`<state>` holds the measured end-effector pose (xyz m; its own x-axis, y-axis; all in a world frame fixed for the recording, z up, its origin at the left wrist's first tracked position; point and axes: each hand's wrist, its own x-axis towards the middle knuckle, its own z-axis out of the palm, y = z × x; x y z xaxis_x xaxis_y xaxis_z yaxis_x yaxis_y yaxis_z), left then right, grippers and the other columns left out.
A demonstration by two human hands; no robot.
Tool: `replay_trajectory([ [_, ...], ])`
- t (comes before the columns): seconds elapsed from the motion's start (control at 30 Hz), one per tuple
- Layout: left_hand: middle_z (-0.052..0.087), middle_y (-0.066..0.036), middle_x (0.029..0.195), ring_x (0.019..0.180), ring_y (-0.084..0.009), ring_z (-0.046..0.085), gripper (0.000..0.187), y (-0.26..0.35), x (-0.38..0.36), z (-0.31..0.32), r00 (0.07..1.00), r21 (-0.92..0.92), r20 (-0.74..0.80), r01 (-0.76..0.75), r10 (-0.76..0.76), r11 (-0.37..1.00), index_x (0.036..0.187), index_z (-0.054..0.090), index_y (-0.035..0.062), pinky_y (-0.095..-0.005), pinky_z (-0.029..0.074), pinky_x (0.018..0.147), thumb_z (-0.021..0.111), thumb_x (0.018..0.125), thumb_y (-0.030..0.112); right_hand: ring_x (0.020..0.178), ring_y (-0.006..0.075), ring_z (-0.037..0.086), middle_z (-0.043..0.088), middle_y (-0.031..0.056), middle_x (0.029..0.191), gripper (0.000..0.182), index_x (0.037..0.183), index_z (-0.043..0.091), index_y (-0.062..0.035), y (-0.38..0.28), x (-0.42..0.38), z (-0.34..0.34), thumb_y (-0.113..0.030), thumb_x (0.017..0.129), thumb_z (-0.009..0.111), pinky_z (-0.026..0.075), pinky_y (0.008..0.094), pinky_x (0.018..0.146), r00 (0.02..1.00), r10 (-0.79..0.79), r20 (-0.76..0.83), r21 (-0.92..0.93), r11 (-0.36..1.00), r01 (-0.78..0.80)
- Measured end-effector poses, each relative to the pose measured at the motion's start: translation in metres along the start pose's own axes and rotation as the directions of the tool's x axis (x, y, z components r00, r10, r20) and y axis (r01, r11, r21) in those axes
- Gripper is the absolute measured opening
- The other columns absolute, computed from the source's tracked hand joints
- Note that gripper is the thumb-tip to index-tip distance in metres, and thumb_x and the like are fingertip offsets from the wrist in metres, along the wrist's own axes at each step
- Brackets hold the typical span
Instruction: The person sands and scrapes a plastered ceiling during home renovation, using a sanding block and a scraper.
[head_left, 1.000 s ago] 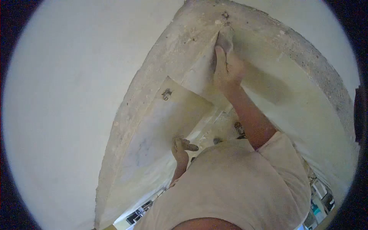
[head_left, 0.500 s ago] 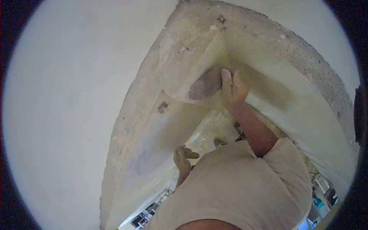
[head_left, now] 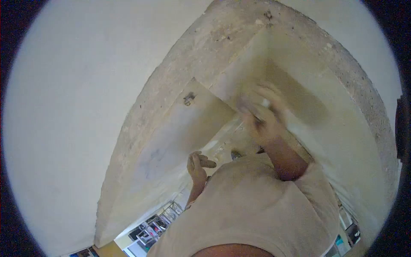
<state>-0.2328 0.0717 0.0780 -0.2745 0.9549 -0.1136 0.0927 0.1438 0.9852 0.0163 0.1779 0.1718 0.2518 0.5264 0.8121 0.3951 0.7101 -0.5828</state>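
Observation:
My right hand (head_left: 267, 113) is in front of the corner where the pale wall faces (head_left: 299, 73) meet. Motion smears its fingers, and whether they hold anything cannot be made out. Lower and to the left, beside my shirt, my left hand (head_left: 198, 166) has its fingers slightly bent and apart, with nothing visible in it. A protruding block with a smooth pale face (head_left: 171, 137) is near it, with a small dark hole (head_left: 189, 99) close to its upper corner.
Rough, pitted plaster (head_left: 171, 73) borders the recess, with a smooth white surface (head_left: 77, 107) at the left. My beige shirt (head_left: 252, 205) fills the lower middle. Shelving with objects (head_left: 152, 229) shows at the lower left, and more items (head_left: 342, 242) at the lower right.
My right hand has moved down from the corner face, and the brownish rounded shape beside it no longer shows distinctly. My left hand is slightly further left. The view has shifted.

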Motion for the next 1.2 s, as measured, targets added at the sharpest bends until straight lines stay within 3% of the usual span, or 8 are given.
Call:
replay_trajectory([
  [0.03, 0.056, -0.012, 0.070, 0.050, -0.0247, 0.061, 0.036, 0.002, -0.003, 0.001, 1.000, 0.006, -0.003, 0.005, -0.005, 1.000, 0.100, 0.049, -0.0023, -0.0328, 0.050, 0.046, 0.043, 0.094, 0.032, 0.106, 0.0422, 0.051, 0.052, 0.0220, 0.117, 0.014, 0.085, 0.055, 0.0001, 0.003, 0.008, 0.016, -0.007, 0.077, 0.064, 0.041, 0.0475, 0.092, 0.993, -0.095, 0.068, -0.149, 0.983, 0.104],
  [0.13, 0.056, -0.011, 0.069, 0.051, -0.0243, 0.060, 0.036, 0.003, -0.004, 0.003, 1.000, -0.091, 0.000, 0.021, -0.021, 0.996, 0.100, 0.050, -0.0017, -0.0338, 0.050, 0.047, 0.045, 0.093, 0.033, 0.115, 0.0462, 0.043, 0.049, 0.0222, 0.123, 0.016, 0.086, 0.056, -0.0007, 0.033, -0.011, 0.052, -0.012, 0.078, 0.064, 0.038, 0.0502, 0.094, 0.984, -0.180, 0.000, -0.076, 0.981, 0.179],
  [0.33, 0.058, -0.011, 0.070, 0.053, -0.0221, 0.059, 0.034, -0.009, -0.011, -0.009, 0.992, -0.033, -0.125, 0.022, -0.026, 0.999, 0.098, 0.053, 0.0006, -0.0321, 0.049, 0.050, 0.047, 0.092, 0.033, 0.120, 0.0487, 0.035, 0.048, 0.0185, 0.126, 0.017, 0.091, 0.058, -0.0026, 0.025, -0.015, 0.052, -0.017, 0.082, 0.059, 0.034, 0.0561, 0.096, 0.999, -0.039, 0.027, -0.190, 0.981, 0.043],
  [0.53, 0.059, -0.011, 0.070, 0.053, -0.0212, 0.060, 0.033, -0.011, -0.008, -0.015, 0.984, -0.040, -0.174, 0.024, -0.030, 0.999, 0.098, 0.054, 0.0007, -0.0305, 0.048, 0.051, 0.046, 0.093, 0.032, 0.121, 0.0507, 0.030, 0.040, 0.0179, 0.133, 0.031, 0.110, 0.057, -0.0099, 0.024, 0.009, 0.020, -0.031, 0.088, 0.049, 0.019, 0.0638, 0.099, 0.942, -0.334, -0.035, -0.407, 0.865, 0.292],
  [0.6, 0.059, -0.011, 0.070, 0.054, -0.0213, 0.060, 0.033, -0.013, -0.007, -0.014, 0.988, -0.016, -0.150, 0.025, -0.027, 1.000, 0.099, 0.054, 0.0005, -0.0308, 0.048, 0.051, 0.046, 0.093, 0.032, 0.123, 0.0527, 0.026, 0.032, 0.0204, 0.138, 0.036, 0.117, 0.052, -0.0093, 0.048, 0.005, 0.039, -0.032, 0.089, 0.047, 0.012, 0.0672, 0.098, 0.980, -0.190, -0.066, -0.254, 0.953, 0.167],
  [0.8, 0.058, -0.013, 0.072, 0.052, -0.0238, 0.060, 0.035, -0.010, 0.000, -0.014, 0.994, -0.008, -0.106, -0.015, 0.014, 1.000, 0.100, 0.052, -0.0014, -0.0318, 0.049, 0.051, 0.044, 0.093, 0.032, 0.129, 0.0536, 0.008, 0.017, 0.0321, 0.140, 0.070, 0.132, 0.031, 0.0044, 0.041, 0.046, 0.059, -0.048, 0.087, 0.037, 0.005, 0.0637, 0.101, 0.979, -0.198, 0.054, -0.304, 0.930, 0.205],
  [1.1, 0.057, -0.013, 0.072, 0.051, -0.0257, 0.061, 0.035, -0.001, 0.012, -0.008, 0.996, -0.050, -0.081, 0.021, -0.025, 0.998, 0.101, 0.048, -0.0031, -0.0329, 0.050, 0.047, 0.043, 0.094, 0.031, 0.128, 0.0550, 0.005, 0.004, 0.0350, 0.141, 0.101, 0.139, 0.008, 0.0032, 0.063, 0.002, 0.076, -0.064, 0.075, 0.049, 0.003, 0.0659, 0.099, 0.990, -0.141, 0.022, -0.332, 0.933, 0.141],
  [1.2, 0.056, -0.013, 0.072, 0.050, -0.0264, 0.061, 0.036, -0.007, 0.013, -0.009, 1.000, -0.011, -0.021, -0.022, 0.022, 1.000, 0.103, 0.047, -0.0030, -0.0334, 0.050, 0.046, 0.043, 0.093, 0.032, 0.124, 0.0597, 0.012, 0.018, 0.0358, 0.137, 0.094, 0.126, 0.030, 0.0083, 0.034, 0.048, 0.069, -0.058, 0.068, 0.063, 0.009, 0.0676, 0.098, 0.990, -0.135, -0.043, -0.322, 0.940, 0.114],
])
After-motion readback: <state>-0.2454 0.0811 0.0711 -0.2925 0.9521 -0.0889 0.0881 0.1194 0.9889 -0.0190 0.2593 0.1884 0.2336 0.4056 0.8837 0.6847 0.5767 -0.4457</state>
